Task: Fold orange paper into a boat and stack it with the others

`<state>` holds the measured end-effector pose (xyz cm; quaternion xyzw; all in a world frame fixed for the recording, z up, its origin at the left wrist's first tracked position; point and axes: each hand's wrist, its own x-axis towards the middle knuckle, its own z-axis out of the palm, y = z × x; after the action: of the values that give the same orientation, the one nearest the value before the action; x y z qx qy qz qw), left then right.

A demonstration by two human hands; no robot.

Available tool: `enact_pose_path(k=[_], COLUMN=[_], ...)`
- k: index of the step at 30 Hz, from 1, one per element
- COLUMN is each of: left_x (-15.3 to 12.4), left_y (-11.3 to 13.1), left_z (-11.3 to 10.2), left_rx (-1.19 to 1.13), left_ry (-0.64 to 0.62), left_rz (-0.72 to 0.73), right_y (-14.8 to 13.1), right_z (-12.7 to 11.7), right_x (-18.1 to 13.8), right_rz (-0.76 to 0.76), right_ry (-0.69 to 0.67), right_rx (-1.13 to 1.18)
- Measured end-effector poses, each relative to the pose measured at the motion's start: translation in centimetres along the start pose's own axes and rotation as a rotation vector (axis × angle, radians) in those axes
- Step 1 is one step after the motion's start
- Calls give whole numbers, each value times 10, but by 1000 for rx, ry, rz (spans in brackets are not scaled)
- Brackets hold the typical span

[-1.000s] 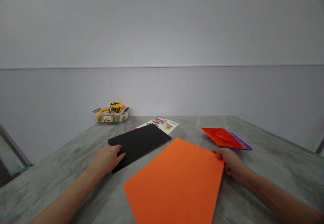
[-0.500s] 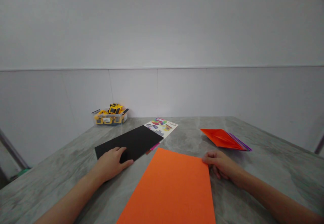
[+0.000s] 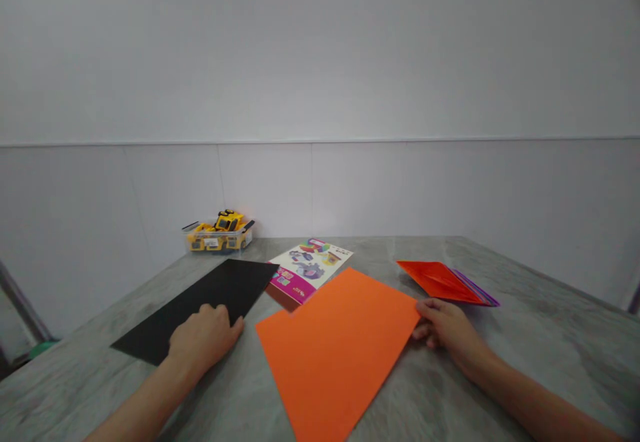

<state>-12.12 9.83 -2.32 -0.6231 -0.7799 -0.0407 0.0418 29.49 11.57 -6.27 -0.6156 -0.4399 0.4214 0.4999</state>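
Observation:
My left hand [image 3: 204, 337] rests on the near edge of a black sheet of paper [image 3: 210, 292], its fingers curled over it and the thumb along the edge. How the fingertips meet the sheet is hidden. My right hand [image 3: 445, 329] pinches the right corner of an orange sheet of paper [image 3: 345, 349], in front of me. A step shows in the orange outline at upper left; I cannot tell whether it is one sheet or two. Behind it lies a printed booklet or pad [image 3: 313, 269] with colourful pictures and a magenta band, its near part partly covered by orange.
A clear plastic box [image 3: 217, 241] holding yellow toy vehicles [image 3: 228, 222] stands at the back left. At the right lies a stack of red and purple coloured paper [image 3: 445, 281]. The marbled grey table [image 3: 530, 335] ends near a white wall.
My left hand has drawn the black sheet left and nearer, off the printed booklet, which shows more now. The orange sheet has turned and shifted as my right hand moved slightly right.

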Motion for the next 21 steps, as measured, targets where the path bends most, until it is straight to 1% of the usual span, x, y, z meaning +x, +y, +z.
enact_pose_path(k=[4, 7, 9, 11, 15, 16, 17, 19, 21], left_x=[0, 4, 6, 6, -7, -13, -18, -26, -32], left_y=[-4, -8, -9, -5, 15, 21, 26, 34, 41], left_z=[2, 4, 3, 2, -3, -4, -4, -4, -4], left_rx=[-18, -45, -73, -125, -287, -346, -503, -775, -1060], left_ry=[-8, -17, -16, -13, -36, -55, -106, -196, -360], left_rz=[-24, 5, 51, 148, 438, 501, 545, 554, 523], right_y=[1, 1, 0, -1, -2, -2, -2, -3, -5], right_z=[1, 0, 0, 0, 2, 3, 4, 6, 8], right_x=[-1, -1, -2, -4, -9, -11, -12, -15, -18], right_rz=[-21, -37, -49, -70, -135, -169, -210, -284, -303], right_ry=[-71, -115, -159, -210, -287, -298, -303, -302, -290], right_rx=[-28, -52, -78, -101, -118, -118, -115, -105, -86])
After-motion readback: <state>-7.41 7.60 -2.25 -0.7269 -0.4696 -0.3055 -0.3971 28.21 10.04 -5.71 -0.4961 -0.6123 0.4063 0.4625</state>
